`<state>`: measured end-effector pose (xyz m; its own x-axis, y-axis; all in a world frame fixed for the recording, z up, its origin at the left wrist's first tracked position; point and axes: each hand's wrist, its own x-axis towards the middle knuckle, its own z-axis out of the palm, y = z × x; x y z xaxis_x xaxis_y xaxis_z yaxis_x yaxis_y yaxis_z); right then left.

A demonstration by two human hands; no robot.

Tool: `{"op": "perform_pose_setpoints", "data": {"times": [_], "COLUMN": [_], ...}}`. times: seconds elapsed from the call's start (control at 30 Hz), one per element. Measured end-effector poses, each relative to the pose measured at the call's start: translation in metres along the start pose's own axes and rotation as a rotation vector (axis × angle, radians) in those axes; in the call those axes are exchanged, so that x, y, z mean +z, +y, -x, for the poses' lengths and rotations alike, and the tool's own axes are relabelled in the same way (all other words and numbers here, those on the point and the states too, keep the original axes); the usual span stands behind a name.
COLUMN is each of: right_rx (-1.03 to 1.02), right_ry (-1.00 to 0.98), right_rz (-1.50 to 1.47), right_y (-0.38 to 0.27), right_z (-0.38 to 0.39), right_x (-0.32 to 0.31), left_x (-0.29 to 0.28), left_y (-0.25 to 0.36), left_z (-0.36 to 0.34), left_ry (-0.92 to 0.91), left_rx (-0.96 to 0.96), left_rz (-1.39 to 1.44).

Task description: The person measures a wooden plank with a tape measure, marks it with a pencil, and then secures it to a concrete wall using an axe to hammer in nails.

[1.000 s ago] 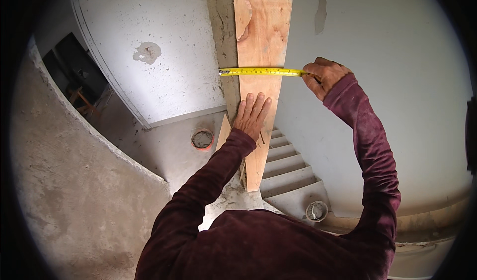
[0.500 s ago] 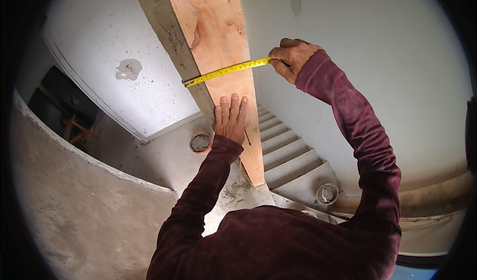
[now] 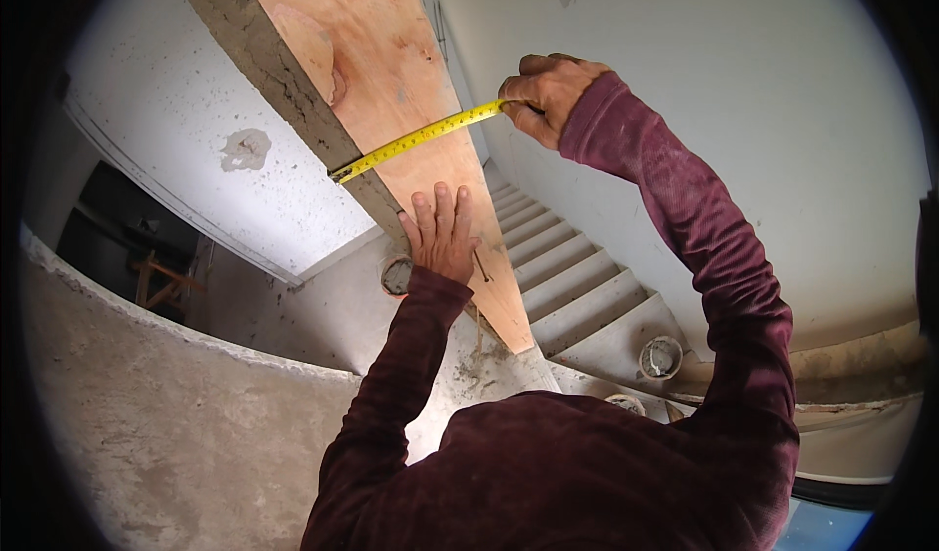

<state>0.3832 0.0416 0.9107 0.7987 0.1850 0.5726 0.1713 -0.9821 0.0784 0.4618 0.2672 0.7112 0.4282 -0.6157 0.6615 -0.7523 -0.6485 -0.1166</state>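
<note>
A wooden board (image 3: 391,67) lies along a rough grey ledge (image 3: 284,72), running from the top of the view down to the middle. Across both stretches a yellow tape measure blade (image 3: 416,138), its metal end at the ledge's left edge. My right hand (image 3: 550,99) pinches the blade beyond the board's right edge; a case, if any, is hidden in the fingers. Flat on the board's near part rests my left hand (image 3: 442,233), fingers stretched out and holding nothing. A nail-like dark rod (image 3: 482,265) shows beside the left hand.
Concrete stairs (image 3: 577,267) descend on the right below the board, along a pale wall (image 3: 724,91). Buckets (image 3: 661,357) stand near the stairs' foot, and another bucket (image 3: 396,275) is left of my hand. A rough low wall (image 3: 186,404) curves at the left.
The view has shifted and turned, so the board slants more and appears farther left. My right hand still pinches the tape blade, and my left hand stays flat on the board.
</note>
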Motion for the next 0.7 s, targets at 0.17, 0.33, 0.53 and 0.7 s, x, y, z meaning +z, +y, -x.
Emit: {"op": "perform_pose_setpoints", "data": {"times": [0.17, 0.33, 0.53, 0.7], "right_rx": [0.017, 0.013, 0.041, 0.036], "right_ry": [-0.123, -0.116, -0.172, -0.170], "right_rz": [-0.364, -0.779, -0.851, -0.865], "right_y": [0.001, -0.006, -0.015, -0.010], "right_z": [-0.002, -0.017, -0.032, -0.032], "right_x": [-0.003, 0.007, 0.003, 0.006], "left_x": [0.000, -0.001, 0.000, 0.001], "left_y": [-0.002, -0.004, -0.007, -0.004], "left_z": [0.002, 0.001, 0.003, -0.003], "left_ry": [-0.003, -0.002, 0.007, 0.014], "left_rx": [0.027, 0.053, 0.060, 0.088], "left_rz": [0.043, 0.063, 0.093, 0.079]}}
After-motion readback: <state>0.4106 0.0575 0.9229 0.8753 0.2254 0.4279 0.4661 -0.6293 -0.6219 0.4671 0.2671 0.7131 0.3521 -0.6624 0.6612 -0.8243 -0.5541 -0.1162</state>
